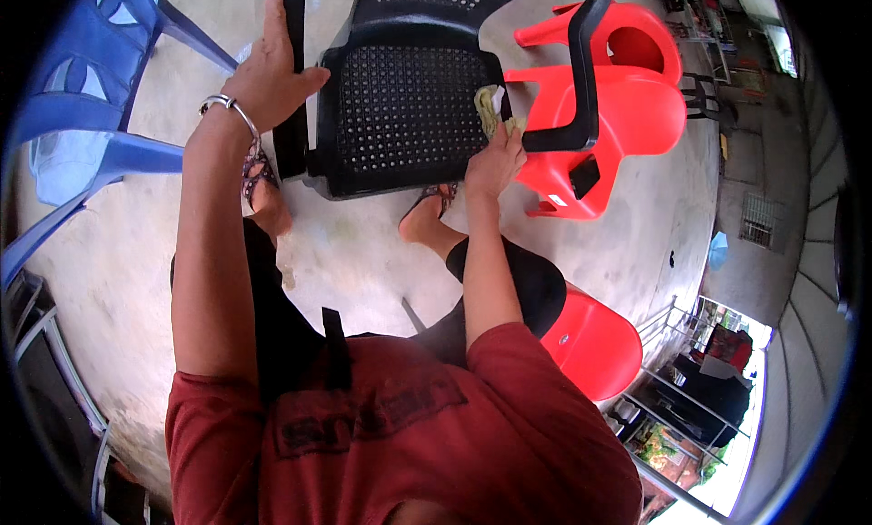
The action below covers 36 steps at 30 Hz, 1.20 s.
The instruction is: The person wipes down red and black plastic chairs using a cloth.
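A black plastic armchair [412,109] with a perforated seat stands before me, between my feet. My left hand [269,82], with a metal bangle at its wrist, rests on the chair's left armrest, thumb spread from the fingers; it holds nothing. At the right side of the seat, beside the right armrest, my right hand [496,158] grips a yellowish-green cloth [488,113]. The cloth lies against the seat's edge, partly bunched above the fingers.
Blue plastic chairs [82,48] stand at the left. Red plastic chairs [640,109] are close on the right, with a dark phone-like slab [584,177] on one. Another red seat [599,344] is by my right leg. Metal racks with dark cloths [702,395] stand lower right.
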Available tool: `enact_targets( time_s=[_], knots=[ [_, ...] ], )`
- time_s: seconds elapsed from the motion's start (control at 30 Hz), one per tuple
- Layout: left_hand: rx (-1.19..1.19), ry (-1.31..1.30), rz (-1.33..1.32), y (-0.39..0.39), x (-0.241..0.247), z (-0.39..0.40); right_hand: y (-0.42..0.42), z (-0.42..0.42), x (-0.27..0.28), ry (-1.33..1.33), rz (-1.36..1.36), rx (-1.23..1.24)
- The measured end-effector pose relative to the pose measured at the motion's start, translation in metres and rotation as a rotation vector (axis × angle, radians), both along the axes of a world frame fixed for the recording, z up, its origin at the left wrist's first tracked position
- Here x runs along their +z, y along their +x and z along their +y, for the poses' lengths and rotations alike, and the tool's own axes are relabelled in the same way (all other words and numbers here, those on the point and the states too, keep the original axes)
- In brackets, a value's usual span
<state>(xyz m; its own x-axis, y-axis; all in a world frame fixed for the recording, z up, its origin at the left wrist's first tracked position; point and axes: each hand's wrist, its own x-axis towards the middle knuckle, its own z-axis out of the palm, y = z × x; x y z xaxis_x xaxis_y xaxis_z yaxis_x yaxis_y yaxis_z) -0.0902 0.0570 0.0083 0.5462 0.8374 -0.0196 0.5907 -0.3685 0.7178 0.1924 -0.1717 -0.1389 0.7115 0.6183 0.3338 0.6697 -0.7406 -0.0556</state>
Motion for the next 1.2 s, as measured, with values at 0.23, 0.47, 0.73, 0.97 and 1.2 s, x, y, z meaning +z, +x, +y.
enact_targets(
  time_s=[0.23,0.47,0.73,0.97,1.2],
  knots=[
    [0.036,-0.131,0.053,0.002,0.01,-0.004,-0.043,-0.023,0.043,-0.252,0.371,-0.141],
    [0.06,-0.029,0.039,0.006,-0.005,0.002,-0.083,0.036,0.061,0.128,0.666,0.221],
    [-0.049,0.064,-0.062,0.009,-0.007,0.006,-0.088,0.204,-0.031,0.343,0.055,0.783],
    [-0.001,-0.119,0.001,0.004,0.009,0.004,-0.139,0.153,-0.008,0.303,0.354,0.875],
    [0.031,-0.108,0.053,0.005,0.006,0.002,-0.176,0.04,0.023,0.233,0.497,0.924]
  ],
)
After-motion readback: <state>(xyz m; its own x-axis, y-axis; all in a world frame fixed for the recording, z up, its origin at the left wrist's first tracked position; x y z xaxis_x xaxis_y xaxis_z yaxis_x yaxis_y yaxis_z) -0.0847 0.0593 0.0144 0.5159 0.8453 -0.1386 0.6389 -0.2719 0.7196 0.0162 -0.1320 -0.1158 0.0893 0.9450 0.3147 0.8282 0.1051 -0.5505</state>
